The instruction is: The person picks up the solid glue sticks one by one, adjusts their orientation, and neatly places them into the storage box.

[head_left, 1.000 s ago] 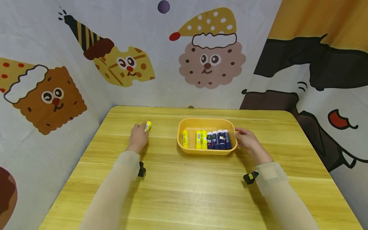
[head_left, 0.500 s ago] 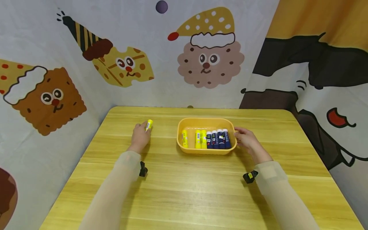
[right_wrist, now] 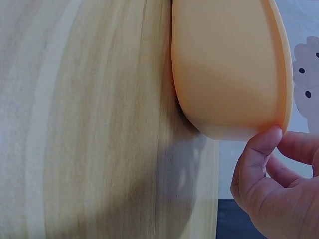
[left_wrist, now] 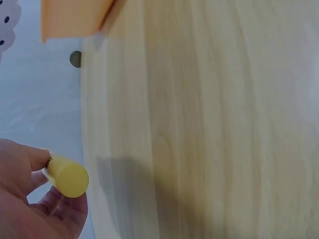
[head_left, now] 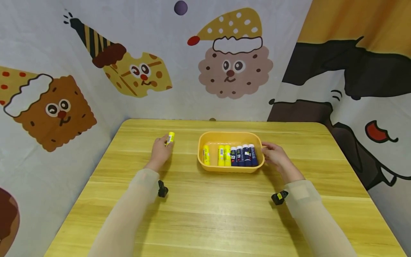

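Note:
My left hand (head_left: 161, 151) pinches a yellow glue stick (head_left: 171, 137) between thumb and fingers, left of the basket. In the left wrist view the round yellow end of that glue stick (left_wrist: 72, 180) faces the camera. My right hand (head_left: 275, 155) grips the right end of a shallow orange plastic basket (head_left: 231, 170); the right wrist view has thumb and finger at the rim of the basket (right_wrist: 234, 74). Inside lie one yellow glue stick (head_left: 206, 155) at the left, two more yellow glue sticks (head_left: 224, 156) near the middle, and several dark blue white-capped glue sticks (head_left: 244, 157) at the right.
The basket stands on a wood-grain table (head_left: 212, 210), toward its back edge. A white cloth (head_left: 183, 89) printed with cartoon figures hangs behind and beside the table. Each wrist carries a small black camera (head_left: 162, 189).
My left hand has moved a little to the right with the yellow glue stick, which now stands more upright. The right hand and the basket have stayed in place.

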Motion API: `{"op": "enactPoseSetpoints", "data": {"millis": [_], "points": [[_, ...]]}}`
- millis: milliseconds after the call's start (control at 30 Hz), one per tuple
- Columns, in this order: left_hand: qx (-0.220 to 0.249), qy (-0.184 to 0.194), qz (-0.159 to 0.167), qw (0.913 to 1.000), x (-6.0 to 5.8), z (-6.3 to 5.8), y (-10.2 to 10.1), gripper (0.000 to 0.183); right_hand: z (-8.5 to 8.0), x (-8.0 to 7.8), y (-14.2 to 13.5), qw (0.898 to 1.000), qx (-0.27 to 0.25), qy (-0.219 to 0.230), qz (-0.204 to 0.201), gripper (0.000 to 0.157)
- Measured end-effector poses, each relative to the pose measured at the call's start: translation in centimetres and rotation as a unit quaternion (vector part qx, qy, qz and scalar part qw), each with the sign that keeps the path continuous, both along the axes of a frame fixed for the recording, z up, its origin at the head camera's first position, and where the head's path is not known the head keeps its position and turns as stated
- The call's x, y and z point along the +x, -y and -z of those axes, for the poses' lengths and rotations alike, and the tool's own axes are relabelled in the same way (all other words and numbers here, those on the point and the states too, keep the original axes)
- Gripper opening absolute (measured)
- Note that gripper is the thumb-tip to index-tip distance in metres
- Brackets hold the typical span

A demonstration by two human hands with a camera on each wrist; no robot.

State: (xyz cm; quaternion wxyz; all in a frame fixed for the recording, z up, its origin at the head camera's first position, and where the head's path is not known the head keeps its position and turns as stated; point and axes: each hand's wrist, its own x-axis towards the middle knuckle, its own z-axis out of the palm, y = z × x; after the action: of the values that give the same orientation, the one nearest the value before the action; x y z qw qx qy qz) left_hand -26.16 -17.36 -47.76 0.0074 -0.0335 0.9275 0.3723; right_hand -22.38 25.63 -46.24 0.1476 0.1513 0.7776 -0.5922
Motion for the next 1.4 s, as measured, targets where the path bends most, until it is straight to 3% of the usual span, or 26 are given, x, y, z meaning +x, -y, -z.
{"op": "enactPoseSetpoints", "data": {"millis": [433, 833, 1133, 1400], "points": [[0.048, -0.004, 0.017, 0.9987, 0.0, -0.4, -1.5, 0.052, -0.1, 0.2, 0.0, 1.0, 0.002, -0.004, -0.003, 0.048], [0.083, 0.002, 0.005, 0.9966, 0.0, -1.0, -2.6, 0.051, 0.0, 0.3, 0.1, 1.0, -0.002, -0.002, -0.003, 0.048], [0.126, 0.047, -0.008, 0.9909, 0.2, -1.7, -3.1, 0.053, 0.0, 0.3, 0.1, 1.0, -0.023, -0.009, -0.003, 0.048], [0.143, 0.045, -0.012, 0.9886, 0.3, -2.5, -4.0, 0.052, -0.1, 0.2, 0.1, 1.0, -0.019, -0.01, -0.004, 0.048]]}}
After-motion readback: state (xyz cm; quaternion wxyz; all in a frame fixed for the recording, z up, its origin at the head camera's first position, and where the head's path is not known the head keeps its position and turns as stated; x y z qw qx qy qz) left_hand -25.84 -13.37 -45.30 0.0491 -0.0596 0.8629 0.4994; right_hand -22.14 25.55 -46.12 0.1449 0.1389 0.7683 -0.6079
